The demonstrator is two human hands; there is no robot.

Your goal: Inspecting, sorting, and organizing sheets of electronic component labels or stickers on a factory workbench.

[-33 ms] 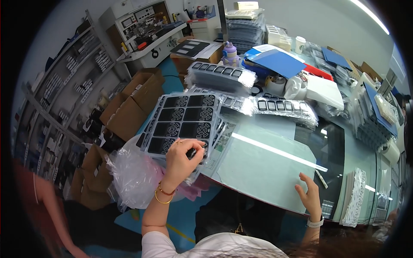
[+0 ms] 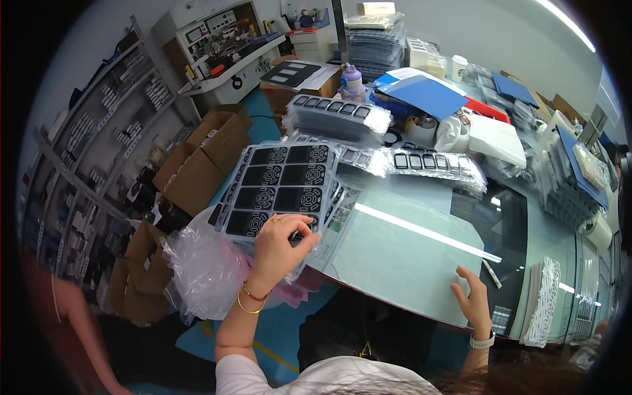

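Left hand grips a black tray of patterned parts; right hand lies flat on a pale green mat.

The left hand's fingers are curled and pinching the near edge of the black tray, which sits tilted on a stack of similar trays at the left end of the bench, its cells showing round white patterns. The right hand's fingers are spread and pressed on the near right corner of the mat, well apart from the tray. Crumpled clear plastic wrap hangs just below the left hand, off the bench edge. Beyond the tray lie wrapped trays of small dark parts, a blue folder and a purple bottle. Cardboard boxes stand on the floor to the left.
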